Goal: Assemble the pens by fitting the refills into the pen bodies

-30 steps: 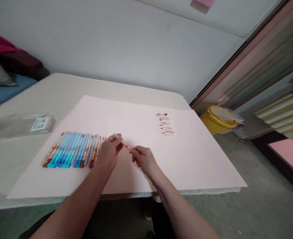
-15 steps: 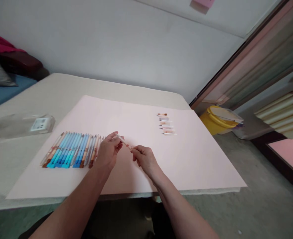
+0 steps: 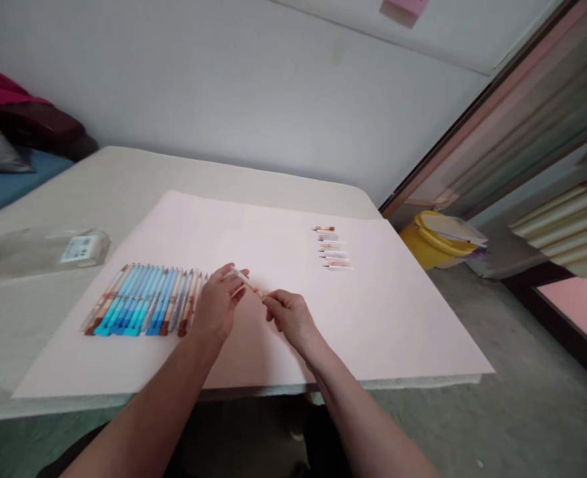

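Observation:
Between my hands a slim pale pen (image 3: 248, 282) with a pinkish pattern is held slantwise over the pink sheet (image 3: 373, 318). My left hand (image 3: 218, 299) is closed around its upper left end. The fingertips of my right hand (image 3: 288, 315) pinch its lower right end. Beside my left hand lies a row of pens (image 3: 149, 299) in blue, brown and clear tones, partly covered by that hand. Farther right on the sheet is a small column of separated pen parts (image 3: 331, 247), with white caps or thin refills, too small to tell which.
A clear plastic bag (image 3: 39, 252) with a white label lies on the cloth-covered table (image 3: 139, 166) at left. A wall (image 3: 253, 86) rises behind the table. On the floor to the right stands a yellow bucket (image 3: 430, 242).
Almost nothing differs. Both hands keep hold of the pen in nearly the same place, with only a slight shift of the fingers.

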Available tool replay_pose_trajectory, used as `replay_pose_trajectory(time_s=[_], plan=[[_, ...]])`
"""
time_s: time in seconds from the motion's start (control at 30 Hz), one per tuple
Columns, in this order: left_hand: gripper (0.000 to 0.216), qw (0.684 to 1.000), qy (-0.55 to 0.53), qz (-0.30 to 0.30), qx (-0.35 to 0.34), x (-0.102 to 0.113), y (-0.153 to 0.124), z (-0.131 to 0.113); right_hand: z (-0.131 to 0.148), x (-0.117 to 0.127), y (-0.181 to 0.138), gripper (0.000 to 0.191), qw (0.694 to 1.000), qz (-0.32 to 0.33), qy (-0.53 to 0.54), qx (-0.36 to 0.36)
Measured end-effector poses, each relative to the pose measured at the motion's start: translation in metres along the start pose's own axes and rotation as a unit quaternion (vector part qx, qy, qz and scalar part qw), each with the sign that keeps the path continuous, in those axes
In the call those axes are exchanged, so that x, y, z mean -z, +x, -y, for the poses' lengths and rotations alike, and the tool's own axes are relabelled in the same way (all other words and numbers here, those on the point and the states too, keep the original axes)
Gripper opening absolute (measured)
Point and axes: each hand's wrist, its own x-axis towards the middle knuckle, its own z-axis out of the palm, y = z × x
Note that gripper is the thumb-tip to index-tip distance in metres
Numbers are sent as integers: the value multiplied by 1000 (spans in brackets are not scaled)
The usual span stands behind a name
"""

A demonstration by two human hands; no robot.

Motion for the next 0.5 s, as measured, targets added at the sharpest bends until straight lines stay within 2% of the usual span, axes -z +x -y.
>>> replay_pose_trajectory(time_s=[0.13,0.33,0.5], plan=[[40,999,20,-34,-4,0,0,0,-1,-1,0,28,1000,7,-8,12],[42,1000,-15,7,4,0,-1,-2,-3,-1,0,26,1000,-1,-8,10],[37,999,9,-40,-2,-2,-2,0,1,-1,-1,27,1000,9,-13,13]])
